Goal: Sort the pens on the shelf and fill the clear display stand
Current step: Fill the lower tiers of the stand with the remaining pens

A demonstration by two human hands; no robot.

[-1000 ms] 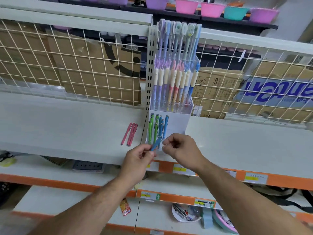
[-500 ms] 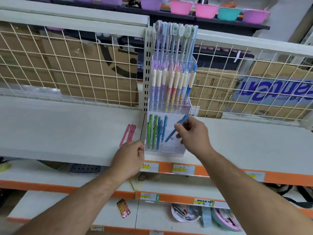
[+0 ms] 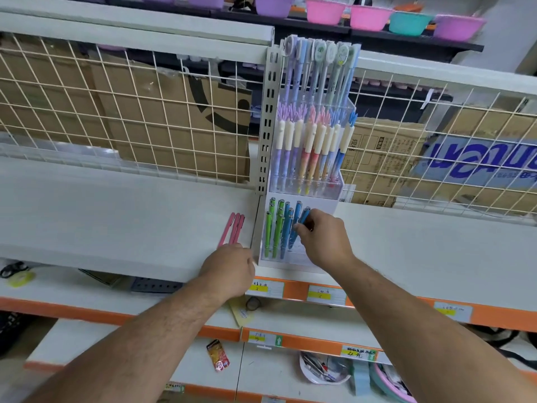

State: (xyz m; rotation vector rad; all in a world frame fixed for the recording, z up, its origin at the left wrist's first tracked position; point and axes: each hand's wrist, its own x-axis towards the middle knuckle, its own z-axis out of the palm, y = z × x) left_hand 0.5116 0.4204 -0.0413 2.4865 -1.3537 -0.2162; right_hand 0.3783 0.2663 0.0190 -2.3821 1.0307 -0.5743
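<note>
Three pink pens (image 3: 232, 229) are lying on the white shelf (image 3: 116, 222) just beyond my left hand (image 3: 229, 269); a stray knuckle could be rolling them off the edge. That hand is resting back-up at the shelf lip, fingers hidden, so I cannot tell whether they are gripping. My right hand (image 3: 325, 242) is pinching a blue pen (image 3: 304, 218), tilted among the standing pens (image 3: 278, 228) in the clear display stand (image 3: 293, 264); pushed askew, it could be jamming against neighbours.
</note>
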